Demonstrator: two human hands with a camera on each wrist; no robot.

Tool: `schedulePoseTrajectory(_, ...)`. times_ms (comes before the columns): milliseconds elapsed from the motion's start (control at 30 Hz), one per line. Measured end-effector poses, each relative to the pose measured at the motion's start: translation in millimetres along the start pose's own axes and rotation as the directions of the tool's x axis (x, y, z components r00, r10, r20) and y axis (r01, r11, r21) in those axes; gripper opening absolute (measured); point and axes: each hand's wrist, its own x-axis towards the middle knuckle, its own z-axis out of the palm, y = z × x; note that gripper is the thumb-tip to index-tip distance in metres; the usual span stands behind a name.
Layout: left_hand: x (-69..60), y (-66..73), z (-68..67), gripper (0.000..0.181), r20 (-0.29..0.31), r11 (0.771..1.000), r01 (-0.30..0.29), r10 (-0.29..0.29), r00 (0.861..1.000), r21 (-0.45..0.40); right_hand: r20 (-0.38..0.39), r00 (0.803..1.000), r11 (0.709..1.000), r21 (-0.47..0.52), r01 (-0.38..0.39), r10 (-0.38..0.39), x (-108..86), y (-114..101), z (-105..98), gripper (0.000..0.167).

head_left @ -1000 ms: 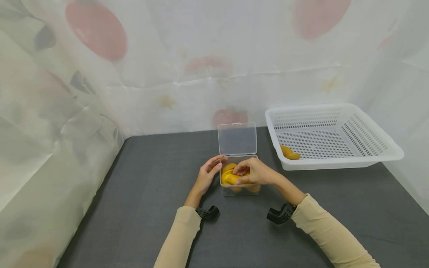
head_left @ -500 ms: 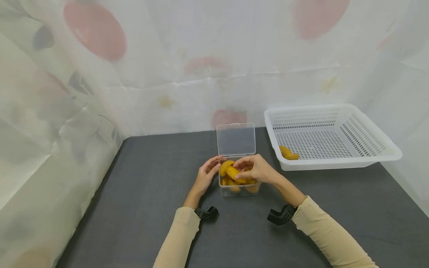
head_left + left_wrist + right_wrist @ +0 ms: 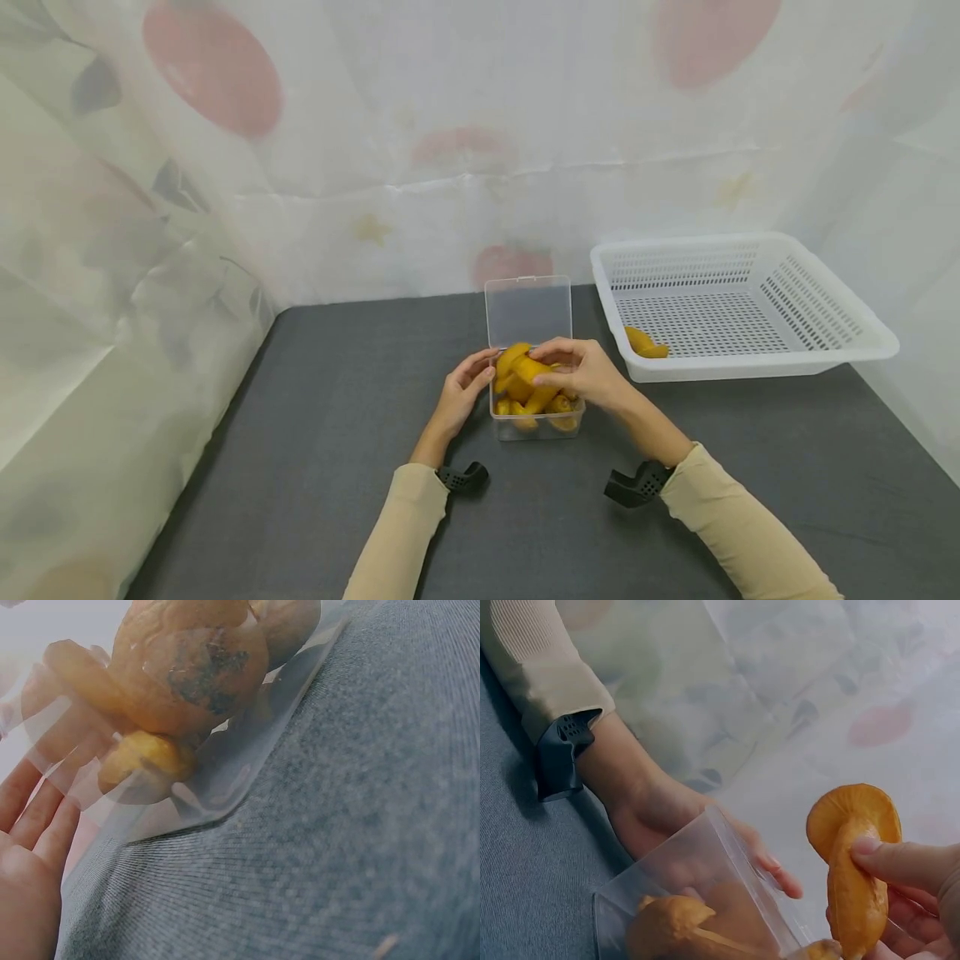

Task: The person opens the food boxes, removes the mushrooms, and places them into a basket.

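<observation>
My right hand [image 3: 592,375] pinches a yellow-orange mushroom [image 3: 851,896] by its stem, thumb on one side and fingers on the other. That mushroom is tilted, cap to the left, just over a small clear plastic box [image 3: 517,431]. Inside the box lie several more mushrooms [image 3: 536,402], partly hidden by the right hand and the held one. The box's hinged lid [image 3: 528,312] stands raised at the back. My left hand [image 3: 453,398] rests against the box's left side; in the left wrist view its extended fingers [image 3: 56,832] lie along the clear wall.
A white perforated basket [image 3: 765,362] stands at the back right of the dark tabletop [image 3: 360,433], with mushroom-coloured pieces [image 3: 645,343] in its near left corner. Patterned sheeting [image 3: 360,108] hangs behind and at both sides.
My right hand has lifted the mushroom from among the others to above the box's rim, tilting it and shifting slightly right. My left hand stays at the box's side.
</observation>
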Motion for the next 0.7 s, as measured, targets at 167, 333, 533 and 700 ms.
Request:
schedulePoseTrajectory(167, 0.1, -1.5, -0.3, 0.039, -0.006, 1.0, -0.005, 0.005, 1.0, 0.011, -0.025, 1.0, 1.0, 0.004, -0.015, 0.015, -2.8, -3, -5, 0.037)
schedulePoseTrajectory(333, -0.4, -3.6, -1.5, 0.04, 0.021, 0.999, -0.038, 0.038, 0.999, -0.008, -0.046, 0.998, 0.999, -0.019, -0.031, 0.03, -6.5, -9, -10, 0.037)
schedulePoseTrajectory(533, -1.3, -4.1, -2.2, 0.039, 0.072, 0.995, -0.095, 0.097, 0.993, -0.025, -0.081, 0.996, 0.999, -0.029, -0.044, 0.042, -11.6, -17, -20, 0.04)
schedulePoseTrajectory(700, -0.8, -4.6, -2.2, 0.04, 0.078, 0.993, -0.114, 0.115, 0.99, -0.019, -0.119, 0.992, 0.999, -0.026, -0.039, 0.036, -14.3, -22, -30, 0.042)
